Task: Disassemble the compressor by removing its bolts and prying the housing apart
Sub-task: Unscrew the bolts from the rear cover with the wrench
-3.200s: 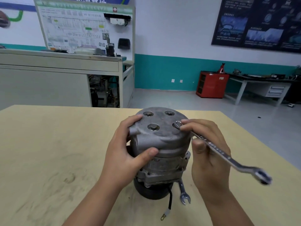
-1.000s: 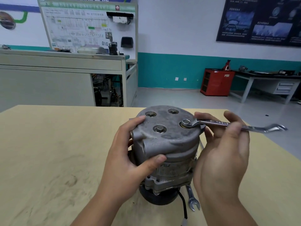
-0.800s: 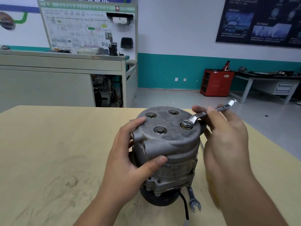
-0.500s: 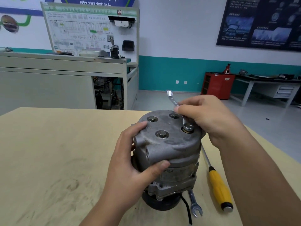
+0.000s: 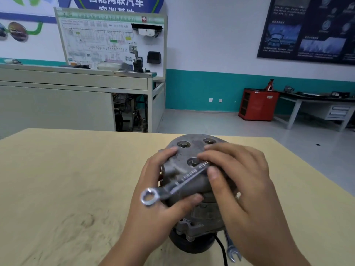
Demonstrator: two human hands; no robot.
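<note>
Two hands are busy: the left hand (image 5: pixel 151 175) grips the grey cast-metal compressor (image 5: pixel 193 149) standing on the pale wooden bench (image 5: pixel 76 169), while the right hand (image 5: pixel 242 181) pinches a silver combination wrench (image 5: pixel 192 173) that could slip, rounding the bolt hidden beneath that hand.

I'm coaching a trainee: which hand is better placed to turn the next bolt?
Probably the right hand: it holds the wrench atop the compressor, while the left hand grips its side, steadying it.

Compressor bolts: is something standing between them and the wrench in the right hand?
Nothing visible covers the three bolts in view on the compressor top. The right hand hides the working end of the wrench, so that spot cannot be judged. The left hand grips its side, clear of them.
</note>
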